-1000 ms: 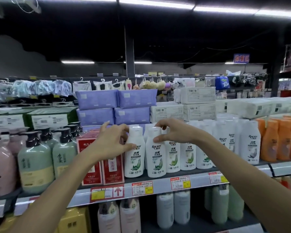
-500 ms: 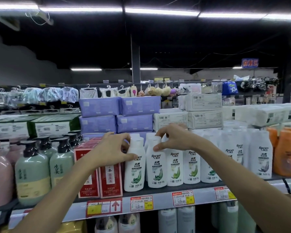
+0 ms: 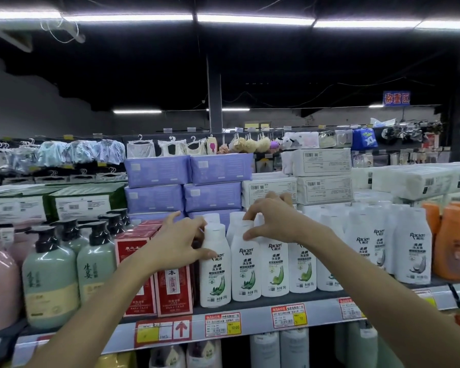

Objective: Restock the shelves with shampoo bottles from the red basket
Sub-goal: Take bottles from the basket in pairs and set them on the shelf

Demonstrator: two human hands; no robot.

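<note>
Left grip (image 3: pixel 175 245) around one glossy white round-shouldered bottle (image 3: pixel 215 280), right grip (image 3: pixel 274 221) around its neighbour (image 3: pixel 246 274)

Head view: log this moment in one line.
left hand: grips leftmost shampoo bottle | right hand: pinches cap of second shampoo bottle | both bottles: upright on shelf | red basket: not in view

My left hand (image 3: pixel 175 245) hides part of the first white plastic shampoo bottle (image 3: pixel 215 272); my right hand (image 3: pixel 272 221) hides the tops of bottles (image 3: pixel 275 266) behind it.
</note>
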